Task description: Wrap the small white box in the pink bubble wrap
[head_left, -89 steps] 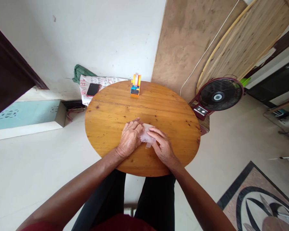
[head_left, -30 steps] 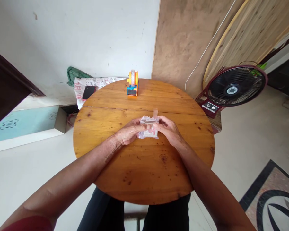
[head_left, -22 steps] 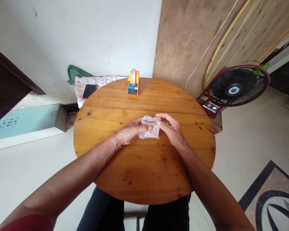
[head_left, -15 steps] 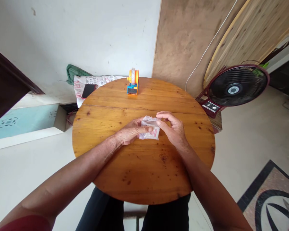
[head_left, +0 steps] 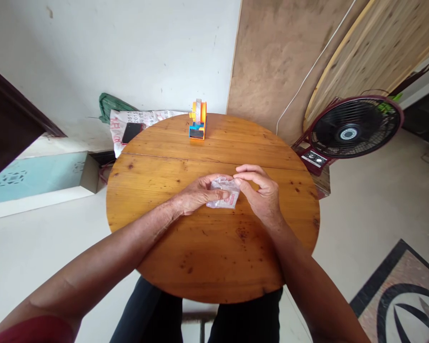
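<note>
A small clear plastic-wrapped packet (head_left: 226, 202) with red print is held above the middle of the round wooden table (head_left: 207, 252). My left hand (head_left: 202, 194) grips it from the left, thumb lying across its front and fingers behind. At the packet's upper right corner, my right hand (head_left: 260, 189) pinches the loose clear film between thumb and index finger. Its other fingers are curved and apart. What exactly is inside the wrapping is too small to tell.
An orange and blue tape dispenser (head_left: 198, 120) stands near the table's far edge. Behind it on the left lies a printed white sack (head_left: 153, 116) with a dark phone-like object (head_left: 131, 133). A dark red fan (head_left: 355, 127) stands beyond the right edge.
My right hand has shifted slightly right and its thumb and finger now close on the film at the corner. The left hand's fingers reach further along the packet's top edge.
</note>
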`<state>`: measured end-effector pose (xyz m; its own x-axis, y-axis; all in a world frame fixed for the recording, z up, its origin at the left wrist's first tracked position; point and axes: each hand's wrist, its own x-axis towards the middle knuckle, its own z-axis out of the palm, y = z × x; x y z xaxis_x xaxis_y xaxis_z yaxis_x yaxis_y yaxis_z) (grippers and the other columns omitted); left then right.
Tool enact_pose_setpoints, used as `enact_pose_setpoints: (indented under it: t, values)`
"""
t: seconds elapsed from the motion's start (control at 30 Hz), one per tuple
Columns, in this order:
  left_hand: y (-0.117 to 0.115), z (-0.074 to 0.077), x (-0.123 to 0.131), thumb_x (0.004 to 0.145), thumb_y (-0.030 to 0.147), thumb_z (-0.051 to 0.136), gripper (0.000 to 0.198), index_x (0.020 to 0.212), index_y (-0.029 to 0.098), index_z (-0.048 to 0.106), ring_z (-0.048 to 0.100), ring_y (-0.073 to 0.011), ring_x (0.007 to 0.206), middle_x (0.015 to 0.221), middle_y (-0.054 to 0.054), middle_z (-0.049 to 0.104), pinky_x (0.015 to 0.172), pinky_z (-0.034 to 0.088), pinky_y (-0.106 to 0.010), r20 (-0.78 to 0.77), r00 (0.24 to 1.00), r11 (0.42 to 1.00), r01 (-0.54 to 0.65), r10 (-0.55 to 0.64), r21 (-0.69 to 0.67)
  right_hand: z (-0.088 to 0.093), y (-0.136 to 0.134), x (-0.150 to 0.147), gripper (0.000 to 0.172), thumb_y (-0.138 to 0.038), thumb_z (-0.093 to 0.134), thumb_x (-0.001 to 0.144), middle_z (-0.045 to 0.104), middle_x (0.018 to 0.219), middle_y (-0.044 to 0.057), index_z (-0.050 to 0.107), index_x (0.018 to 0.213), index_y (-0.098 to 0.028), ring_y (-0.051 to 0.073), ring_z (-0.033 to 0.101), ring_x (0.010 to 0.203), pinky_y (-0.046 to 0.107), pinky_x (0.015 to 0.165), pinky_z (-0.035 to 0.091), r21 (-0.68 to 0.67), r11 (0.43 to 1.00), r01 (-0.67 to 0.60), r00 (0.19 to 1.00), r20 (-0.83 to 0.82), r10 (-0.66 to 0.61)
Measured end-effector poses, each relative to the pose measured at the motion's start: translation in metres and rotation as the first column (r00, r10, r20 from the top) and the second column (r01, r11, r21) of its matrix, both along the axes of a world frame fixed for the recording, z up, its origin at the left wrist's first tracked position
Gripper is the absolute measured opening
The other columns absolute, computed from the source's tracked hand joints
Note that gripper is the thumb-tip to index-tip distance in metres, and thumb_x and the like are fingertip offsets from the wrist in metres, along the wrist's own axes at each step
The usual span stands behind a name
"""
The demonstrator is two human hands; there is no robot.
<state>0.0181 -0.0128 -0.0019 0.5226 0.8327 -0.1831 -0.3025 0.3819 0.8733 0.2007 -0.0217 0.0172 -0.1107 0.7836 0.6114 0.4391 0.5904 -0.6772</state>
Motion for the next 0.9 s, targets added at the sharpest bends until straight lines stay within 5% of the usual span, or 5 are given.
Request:
enact_pose_setpoints:
  t: [0.3,0.6,0.9]
  values:
    - [0.003,-0.001,-0.002,0.064,0.029,0.087,0.046,0.103,0.014,0.068,0.064,-0.0151,0.080,0.090,-0.004,0.071,0.079,0.047,-0.029,-0.007,0.999,0.995,-0.049,0.050,0.083,-0.002,-0.006,-0.005,0.013,-0.019,0.064,0.085,0.069,0.098,0.005,0.076,0.084,-0.025,0.020,0.065,0.093,0.041,0.088,0.052,0.062,0.998,-0.030,0.998,0.051,0.027]
    - [0.007,-0.004,-0.003,0.063,0.031,0.087,0.042,0.098,0.014,0.071,0.064,-0.0137,0.074,0.080,-0.002,0.071,0.074,0.049,-0.027,0.111,0.989,0.995,-0.098,0.095,0.019,-0.008,-0.007,-0.008,0.013,-0.022,0.065,0.087,0.069,0.101,0.004,0.076,0.088,-0.027,0.020,0.064,0.093,0.040,0.086,0.049,0.150,0.989,-0.002,0.986,0.163,-0.023]
    - [0.008,-0.001,-0.008,0.072,0.033,0.082,0.037,0.102,0.013,0.072,0.067,-0.0162,0.080,0.093,-0.007,0.073,0.076,0.053,-0.028,0.204,0.978,0.998,-0.036,0.046,-0.055,-0.002,-0.014,-0.004,0.027,-0.033,0.061,0.089,0.065,0.124,0.008,0.067,0.115,-0.027,0.029,0.056,0.115,0.046,0.092,0.039,0.355,0.933,-0.054,0.808,0.564,-0.168]
